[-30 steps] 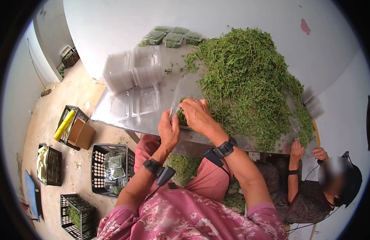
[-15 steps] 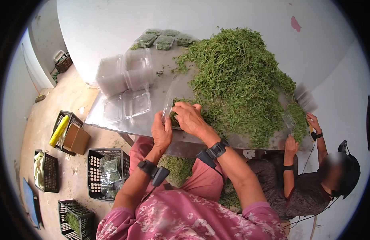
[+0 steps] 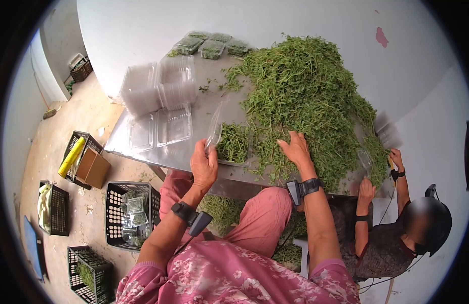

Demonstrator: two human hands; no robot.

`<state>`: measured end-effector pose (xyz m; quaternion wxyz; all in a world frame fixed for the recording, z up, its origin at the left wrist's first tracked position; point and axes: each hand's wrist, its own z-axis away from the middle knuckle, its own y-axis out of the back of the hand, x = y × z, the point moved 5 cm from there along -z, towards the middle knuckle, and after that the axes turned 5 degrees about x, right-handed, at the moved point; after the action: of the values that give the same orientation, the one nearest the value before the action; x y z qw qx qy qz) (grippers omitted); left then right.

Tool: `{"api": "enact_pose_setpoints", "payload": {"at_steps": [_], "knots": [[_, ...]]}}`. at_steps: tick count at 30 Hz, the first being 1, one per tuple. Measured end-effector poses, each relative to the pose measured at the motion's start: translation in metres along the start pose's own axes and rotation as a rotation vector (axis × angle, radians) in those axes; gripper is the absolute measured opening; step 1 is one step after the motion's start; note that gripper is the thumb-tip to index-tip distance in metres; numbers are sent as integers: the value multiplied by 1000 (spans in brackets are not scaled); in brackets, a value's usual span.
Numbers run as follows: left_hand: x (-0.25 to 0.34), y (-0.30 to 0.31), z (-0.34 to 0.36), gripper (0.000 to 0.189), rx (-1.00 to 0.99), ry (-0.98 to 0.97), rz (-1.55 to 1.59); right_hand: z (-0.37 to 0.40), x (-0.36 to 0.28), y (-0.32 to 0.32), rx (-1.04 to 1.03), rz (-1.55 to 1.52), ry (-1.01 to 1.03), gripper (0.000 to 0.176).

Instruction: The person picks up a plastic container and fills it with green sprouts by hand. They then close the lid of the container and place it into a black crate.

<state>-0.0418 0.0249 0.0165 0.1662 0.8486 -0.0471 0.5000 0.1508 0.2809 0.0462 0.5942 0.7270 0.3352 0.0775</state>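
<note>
While the left hand (image 3: 203, 164) pinches the raised lid (image 3: 214, 129), the clear box (image 3: 234, 163) of greens sits on the desk (image 3: 186, 156) between both hands, nearer the left, the right hand (image 3: 297, 151) loosely open against the leafy heap (image 3: 305, 96).

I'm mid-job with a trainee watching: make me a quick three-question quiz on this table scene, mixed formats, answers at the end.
1. Where is the right hand relative to the nearest clamshell?
A) Left of it
B) Inside it
C) Right of it
2. True or false: that clamshell's lid is pressed shut.
3. Fill in: the clamshell contains green ____, and the ____ hand holds it.

Key: 1 C; 2 false; 3 sprigs, left
</note>
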Motion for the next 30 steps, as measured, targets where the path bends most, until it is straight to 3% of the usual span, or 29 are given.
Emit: {"api": "enact_pose_setpoints", "payload": {"at_steps": [1,4,7,10,13,16,17,20,23,26,30], "knots": [[0,0,0,24,2,0,-3,1,1,-2,61,12,-17,38],[0,-1,0,24,5,-8,-8,-10,9,-19,-99,-101,22,23],[1,-1,0,24,5,-24,-10,-7,-1,-9,-35,-279,54,18],[0,-1,0,25,4,-21,-13,4,-27,8,-233,-372,53,21],[-1,-3,1,24,-2,-13,-6,22,-47,7,-295,-247,245,35],[-1,-2,0,24,-1,-35,-21,42,-70,19,-388,-160,223,64],[1,-1,0,24,-2,-40,-21,43,-71,14,-418,-137,260,82],[0,-1,2,23,-8,-20,-14,53,-85,24,-409,-23,293,84],[-2,-3,2,23,-3,-27,-17,72,-92,26,-208,110,463,70],[0,-1,2,24,-1,-27,-19,66,-84,20,-329,-223,340,36],[0,-1,2,24,7,-42,-24,50,-70,5,-209,-318,382,7]]}}
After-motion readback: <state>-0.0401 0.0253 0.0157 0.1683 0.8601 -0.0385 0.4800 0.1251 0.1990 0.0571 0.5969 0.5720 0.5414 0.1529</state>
